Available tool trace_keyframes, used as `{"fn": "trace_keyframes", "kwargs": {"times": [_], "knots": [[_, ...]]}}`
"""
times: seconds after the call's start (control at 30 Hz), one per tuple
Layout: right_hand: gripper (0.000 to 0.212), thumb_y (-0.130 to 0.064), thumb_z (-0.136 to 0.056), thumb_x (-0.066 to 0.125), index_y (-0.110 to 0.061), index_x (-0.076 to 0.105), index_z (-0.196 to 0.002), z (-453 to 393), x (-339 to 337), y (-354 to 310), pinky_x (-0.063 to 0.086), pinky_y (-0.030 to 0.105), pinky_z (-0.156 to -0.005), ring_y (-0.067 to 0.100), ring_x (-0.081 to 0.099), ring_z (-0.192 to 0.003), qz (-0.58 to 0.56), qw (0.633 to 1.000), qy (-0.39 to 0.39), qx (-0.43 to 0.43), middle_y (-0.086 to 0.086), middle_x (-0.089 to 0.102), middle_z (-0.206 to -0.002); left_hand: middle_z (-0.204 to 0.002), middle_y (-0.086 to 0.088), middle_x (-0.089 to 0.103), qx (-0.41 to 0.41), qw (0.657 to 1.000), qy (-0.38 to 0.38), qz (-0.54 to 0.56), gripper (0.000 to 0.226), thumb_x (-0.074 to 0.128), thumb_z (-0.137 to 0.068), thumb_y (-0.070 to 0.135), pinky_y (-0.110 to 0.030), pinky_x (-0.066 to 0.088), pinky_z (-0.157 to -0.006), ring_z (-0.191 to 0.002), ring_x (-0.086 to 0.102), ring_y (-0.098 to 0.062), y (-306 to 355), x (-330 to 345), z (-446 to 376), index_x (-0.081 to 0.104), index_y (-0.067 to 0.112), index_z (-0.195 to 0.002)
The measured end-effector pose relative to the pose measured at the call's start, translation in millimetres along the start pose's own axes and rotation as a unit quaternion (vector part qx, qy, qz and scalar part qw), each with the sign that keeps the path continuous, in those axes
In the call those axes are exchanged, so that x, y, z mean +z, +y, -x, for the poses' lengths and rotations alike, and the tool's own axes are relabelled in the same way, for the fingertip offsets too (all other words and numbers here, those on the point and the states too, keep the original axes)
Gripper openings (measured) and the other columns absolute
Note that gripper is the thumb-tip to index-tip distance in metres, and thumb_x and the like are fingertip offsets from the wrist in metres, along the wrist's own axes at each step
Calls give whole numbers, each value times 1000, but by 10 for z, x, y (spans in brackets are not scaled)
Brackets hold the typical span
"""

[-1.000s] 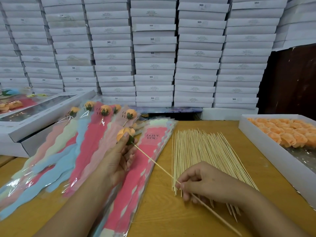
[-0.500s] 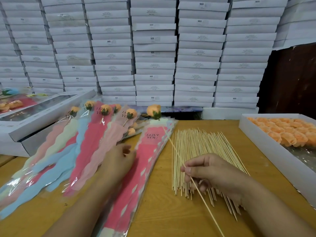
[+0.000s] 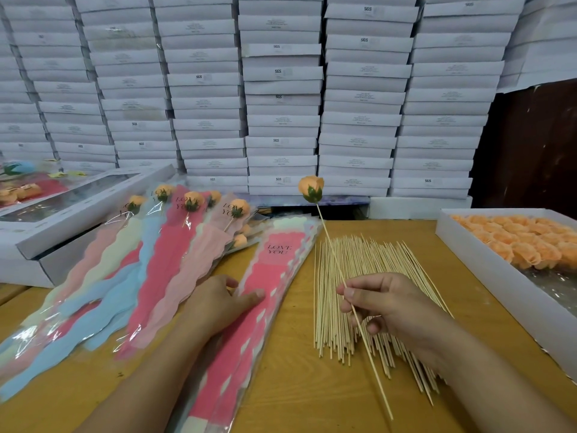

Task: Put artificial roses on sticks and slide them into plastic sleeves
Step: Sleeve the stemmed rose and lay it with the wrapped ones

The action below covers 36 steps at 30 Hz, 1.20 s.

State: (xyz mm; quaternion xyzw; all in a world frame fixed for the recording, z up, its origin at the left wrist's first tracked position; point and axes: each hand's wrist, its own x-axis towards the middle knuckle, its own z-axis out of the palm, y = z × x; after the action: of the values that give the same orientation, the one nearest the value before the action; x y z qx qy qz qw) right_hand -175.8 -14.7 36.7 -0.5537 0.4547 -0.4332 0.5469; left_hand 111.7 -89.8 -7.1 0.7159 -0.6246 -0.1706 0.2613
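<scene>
My right hand (image 3: pixel 387 303) pinches a thin wooden stick (image 3: pixel 331 245) that carries an orange artificial rose (image 3: pixel 310 189) at its raised far end, above the table's back edge. Under that hand lies a spread pile of bare sticks (image 3: pixel 359 276). My left hand (image 3: pixel 223 300) rests flat on a stack of pink "LOVE YOU" plastic sleeves (image 3: pixel 268 270), thumb on the top sleeve. To the left, several finished sleeved roses (image 3: pixel 175 245) lie fanned out in pink, blue and cream sleeves.
A white box of loose orange rose heads (image 3: pixel 524 242) stands at the right on the wooden table (image 3: pixel 281 385). White window boxes (image 3: pixel 71 214) sit at the left. A wall of stacked white cartons (image 3: pixel 281 98) closes the back.
My left hand let go of the rose and dropped onto the pink sleeve stack. My right hand swung the stick up and to the right, lifting the rose off the sleeves.
</scene>
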Motion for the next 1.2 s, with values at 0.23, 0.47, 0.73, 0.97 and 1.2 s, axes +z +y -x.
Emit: {"fn": "trace_keyframes", "kwargs": {"times": [0.23, 0.47, 0.73, 0.97, 1.2], "knots": [[10, -17, -88, 73, -22, 80, -92, 0, 3, 1, 46, 19, -48, 14, 65, -67, -1, 1000, 8, -2, 10, 75, -86, -107, 1, 60, -14, 999, -12, 39, 70, 86, -68, 56, -32, 47, -74, -88, 57, -12, -6, -23, -27, 62, 17, -121], [9, -18, -87, 73, -23, 79, -91, 4, 14, 4, 45, 18, -48, 14, 65, -66, -2, 1000, 11, -6, 10, 76, -86, -81, -1, 65, -8, 997, 19, 71, 46, 86, -78, 32, -29, 40, -61, -77, 61, -18, 50, -71, -22, 68, 13, -116], [10, -15, -90, 71, -19, 79, -90, 6, 1, 3, 46, 20, -48, 15, 66, -67, 2, 1000, 19, -6, 10, 76, -87, -74, 4, 67, 3, 998, 39, 49, 33, 81, -84, 31, -23, 37, -54, -70, 59, -8, 49, -139, 1, 68, 16, -111], [15, -15, -90, 70, -27, 79, -90, 14, 16, -15, 46, 18, -48, 13, 66, -67, 3, 1000, 19, -7, 9, 76, -86, -74, 8, 67, 4, 998, 61, 28, 16, 80, -83, 31, -22, 38, -53, -69, 59, -4, 21, -150, 2, 70, 23, -73], [8, -16, -88, 72, -19, 79, -89, 19, 6, -10, 46, 19, -48, 15, 66, -67, 3, 1000, 21, -5, 9, 76, -86, -76, 9, 67, 9, 996, 86, 2, 15, 81, -79, 29, -31, 51, -68, -74, 62, -10, 32, -159, 39, 67, 26, -74]]}}
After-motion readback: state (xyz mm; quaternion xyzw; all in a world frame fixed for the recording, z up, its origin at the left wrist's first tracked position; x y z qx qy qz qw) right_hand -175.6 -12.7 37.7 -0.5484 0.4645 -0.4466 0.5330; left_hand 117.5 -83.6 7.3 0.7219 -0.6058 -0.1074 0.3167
